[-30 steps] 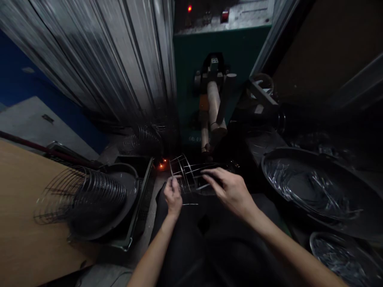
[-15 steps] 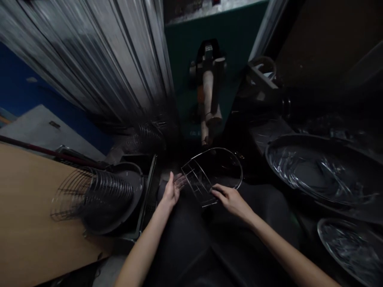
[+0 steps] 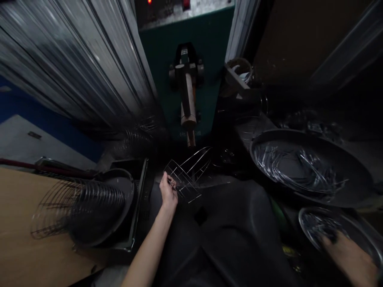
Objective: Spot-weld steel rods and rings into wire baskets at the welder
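My left hand (image 3: 169, 190) is closed on the left edge of a thin wire frame (image 3: 187, 179), which it holds up over my dark-covered lap. The frame has crossing wires and a curved part pointing away from me. At the lower right, my right hand (image 3: 348, 253) reaches over a small round bowl (image 3: 303, 227) of short metal pieces. That hand is smeared by motion and its fingertips are hidden among the pieces, so its grip does not show.
Ahead stands a green machine (image 3: 206, 44) with a copper-coloured electrode arm (image 3: 188, 99). A large pan (image 3: 356, 167) of bent wires lies at right. To the left, a black basin (image 3: 127, 183) holds stacked wire rings (image 3: 101, 195) beside a wooden board (image 3: 18, 203).
My right hand has let go of the wire frame and moved right and down to the small bowl. My left hand, open before, has closed on the frame, which has tilted. The view has shifted right.
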`<state>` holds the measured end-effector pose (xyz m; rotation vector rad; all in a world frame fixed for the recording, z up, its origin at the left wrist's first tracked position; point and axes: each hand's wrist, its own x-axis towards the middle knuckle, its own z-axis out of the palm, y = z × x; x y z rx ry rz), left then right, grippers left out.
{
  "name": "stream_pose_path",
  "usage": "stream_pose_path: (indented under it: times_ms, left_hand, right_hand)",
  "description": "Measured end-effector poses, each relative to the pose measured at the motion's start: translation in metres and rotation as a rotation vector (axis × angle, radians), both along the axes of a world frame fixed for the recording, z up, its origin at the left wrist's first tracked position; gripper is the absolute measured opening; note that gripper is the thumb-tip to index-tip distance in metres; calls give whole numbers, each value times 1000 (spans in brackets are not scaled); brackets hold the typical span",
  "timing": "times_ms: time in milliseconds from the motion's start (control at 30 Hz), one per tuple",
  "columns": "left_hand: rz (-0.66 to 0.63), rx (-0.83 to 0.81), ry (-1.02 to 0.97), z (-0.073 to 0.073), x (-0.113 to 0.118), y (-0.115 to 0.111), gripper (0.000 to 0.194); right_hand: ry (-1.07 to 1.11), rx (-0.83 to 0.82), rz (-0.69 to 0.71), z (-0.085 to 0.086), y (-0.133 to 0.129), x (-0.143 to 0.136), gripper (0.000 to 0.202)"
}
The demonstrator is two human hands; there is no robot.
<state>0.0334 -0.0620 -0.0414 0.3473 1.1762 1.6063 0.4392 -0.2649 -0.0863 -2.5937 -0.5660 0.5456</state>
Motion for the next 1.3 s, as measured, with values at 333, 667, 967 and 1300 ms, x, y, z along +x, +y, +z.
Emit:
stream_pose_path:
  times_ms: [333,667,967,1300]
  left_hand:
    - [26,65,131,6,-2,11,34]
    - [82,135,104,12,-7,16,41]
    - [94,200,34,13,-21,17,39]
    - [125,181,94,14,-22,20,43]
  right_hand:
    - [49,-8,-93,-9,-8,5,34]
    - [-14,466,22,37,31,-75,36]
    - [-274,368,563,15,45,-93,58]
    - [738,766,365,101,197,-221,42]
